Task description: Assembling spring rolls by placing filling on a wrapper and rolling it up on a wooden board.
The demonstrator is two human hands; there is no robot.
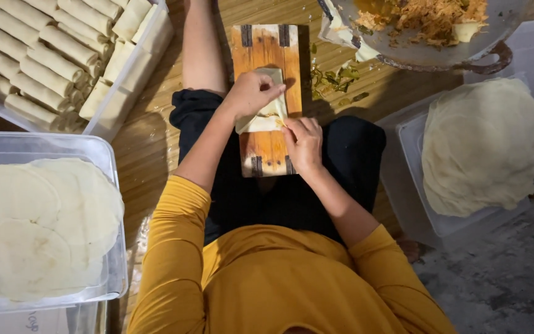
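A small wooden board (268, 51) rests on my lap. On it lies a pale thin wrapper (269, 111), partly folded into a roll. My left hand (251, 93) presses down on the wrapper's upper left part, fingers curled over it. At the wrapper's lower right edge my right hand (304, 142) pinches and folds the dough. Any filling is hidden inside the fold.
A clear tray of several finished rolls (57, 55) sits at the upper left. Round wrappers lie stacked in a clear container (38, 229) on the left and another (483, 145) on the right. A metal pan of shredded filling (428, 25) stands at the top right.
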